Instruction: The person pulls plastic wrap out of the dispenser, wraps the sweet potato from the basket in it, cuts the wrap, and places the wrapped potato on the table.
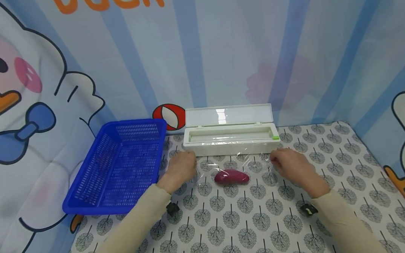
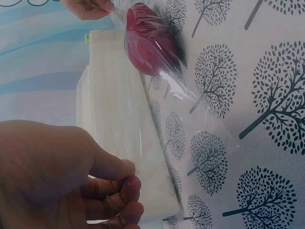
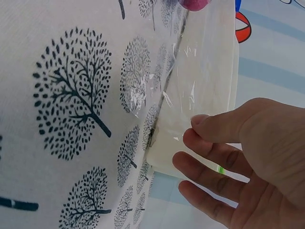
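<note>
A sheet of clear cling film stretches between my two hands, its glossy creases catching the light. At its left corner my left hand pinches the film between thumb and forefinger. The other corner is pinched by my right hand, whose remaining fingers fan out loosely in the right wrist view. A purplish-red, elongated vegetable like a sweet potato lies on the cloth between the hands, and the film overlaps it in the left wrist view. Just beyond the hands stands a white cling film dispenser box, its lid raised.
To the left is a blue plastic basket with slotted walls, near my left forearm. A tree-print cloth covers the table. Behind the dispenser hangs a cartoon-printed curtain. A small green piece sits at the dispenser's right end.
</note>
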`<state>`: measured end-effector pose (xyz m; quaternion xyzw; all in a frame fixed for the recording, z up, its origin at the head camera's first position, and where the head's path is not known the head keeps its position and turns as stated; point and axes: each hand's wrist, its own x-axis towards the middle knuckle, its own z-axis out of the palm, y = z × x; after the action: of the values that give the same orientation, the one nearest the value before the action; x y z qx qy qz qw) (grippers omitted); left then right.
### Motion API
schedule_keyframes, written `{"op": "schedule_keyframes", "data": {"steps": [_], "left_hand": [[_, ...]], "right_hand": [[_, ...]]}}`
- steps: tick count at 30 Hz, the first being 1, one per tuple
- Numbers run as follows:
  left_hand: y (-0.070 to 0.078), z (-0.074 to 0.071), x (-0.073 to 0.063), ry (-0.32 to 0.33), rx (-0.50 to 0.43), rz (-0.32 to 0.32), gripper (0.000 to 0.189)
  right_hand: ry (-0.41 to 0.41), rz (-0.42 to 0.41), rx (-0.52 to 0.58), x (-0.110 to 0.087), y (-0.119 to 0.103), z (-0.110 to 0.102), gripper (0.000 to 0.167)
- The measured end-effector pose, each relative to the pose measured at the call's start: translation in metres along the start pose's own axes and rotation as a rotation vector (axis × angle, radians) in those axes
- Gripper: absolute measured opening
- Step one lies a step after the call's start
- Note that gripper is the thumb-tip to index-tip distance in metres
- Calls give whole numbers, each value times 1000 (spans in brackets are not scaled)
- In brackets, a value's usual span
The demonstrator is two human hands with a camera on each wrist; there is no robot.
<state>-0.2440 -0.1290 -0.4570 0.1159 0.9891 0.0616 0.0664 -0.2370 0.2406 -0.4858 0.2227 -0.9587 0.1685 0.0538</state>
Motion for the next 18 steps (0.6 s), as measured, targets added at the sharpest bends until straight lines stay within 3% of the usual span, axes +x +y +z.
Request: {"op": "schedule_keyframes", "data": {"steps": [18], "left_hand": [[-1, 13, 8, 20, 18, -3, 18]], "right_hand": [[-26, -3, -34, 4, 2, 14, 8]]}}
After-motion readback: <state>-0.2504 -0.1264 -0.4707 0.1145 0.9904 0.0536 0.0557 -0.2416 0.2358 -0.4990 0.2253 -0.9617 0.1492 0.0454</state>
